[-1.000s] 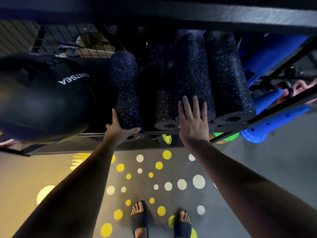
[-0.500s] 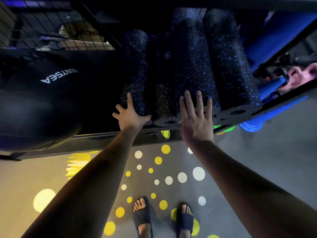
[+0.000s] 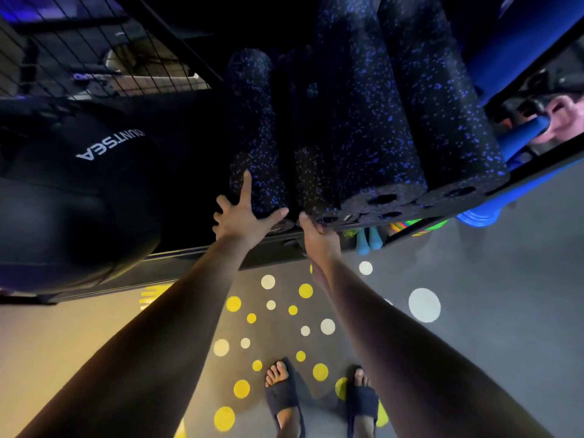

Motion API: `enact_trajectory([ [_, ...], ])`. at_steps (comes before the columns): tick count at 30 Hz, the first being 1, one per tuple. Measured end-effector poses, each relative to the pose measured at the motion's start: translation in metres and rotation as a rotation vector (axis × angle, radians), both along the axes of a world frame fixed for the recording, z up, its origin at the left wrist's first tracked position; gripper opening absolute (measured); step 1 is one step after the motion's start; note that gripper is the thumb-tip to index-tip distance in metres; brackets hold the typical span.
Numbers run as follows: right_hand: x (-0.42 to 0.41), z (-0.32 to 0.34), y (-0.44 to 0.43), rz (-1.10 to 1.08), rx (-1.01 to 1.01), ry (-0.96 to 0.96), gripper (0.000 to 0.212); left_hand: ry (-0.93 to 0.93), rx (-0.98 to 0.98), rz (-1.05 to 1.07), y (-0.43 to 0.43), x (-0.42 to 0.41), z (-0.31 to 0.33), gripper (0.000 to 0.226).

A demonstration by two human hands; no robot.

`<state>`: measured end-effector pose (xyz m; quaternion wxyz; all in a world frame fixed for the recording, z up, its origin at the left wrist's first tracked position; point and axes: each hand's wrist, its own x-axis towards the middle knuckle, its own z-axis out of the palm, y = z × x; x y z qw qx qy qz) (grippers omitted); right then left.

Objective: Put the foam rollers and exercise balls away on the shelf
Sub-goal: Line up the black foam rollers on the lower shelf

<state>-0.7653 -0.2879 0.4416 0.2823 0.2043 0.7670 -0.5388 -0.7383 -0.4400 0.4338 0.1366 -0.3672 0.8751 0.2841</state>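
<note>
Several black foam rollers with blue flecks lie side by side on the dark shelf. My left hand has its fingers spread and touches the near end of the leftmost foam roller. My right hand is at the near ends of the small middle roller and the big rollers. Its thumb is up against them and its fingers are hidden beneath. A large black exercise ball with white lettering sits on the shelf's left part.
Blue rollers fill the shelf's right side, and a blue ribbed piece sticks out below. Wire mesh backs the shelf at the upper left. Coloured items lie on a lower level. The grey floor with yellow and white dots is under my sandalled feet.
My right hand has dropped from the top of a big roller to the rollers' near ends. The left roller has slid deeper and closer to the others, with my left hand following.
</note>
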Motion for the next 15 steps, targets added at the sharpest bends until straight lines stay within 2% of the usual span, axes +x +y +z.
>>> enact_trajectory([
  [2, -0.009, 0.0, -0.016, -0.235, -0.142, -0.093, 0.065, 0.033, 0.117, 0.029, -0.003, 0.002, -0.003, 0.103],
  [4, -0.014, -0.003, -0.023, -0.345, -0.173, -0.092, 0.069, 0.064, 0.128, 0.046, -0.002, 0.003, -0.005, 0.1],
  [8, -0.019, -0.004, -0.019, -0.323, -0.127, -0.081, 0.07, 0.111, 0.057, 0.047, 0.003, 0.004, -0.006, 0.099],
  [15, -0.025, 0.003, -0.006, -0.194, -0.047, -0.145, 0.06, 0.151, 0.108, 0.079, 0.008, 0.011, -0.006, 0.097],
])
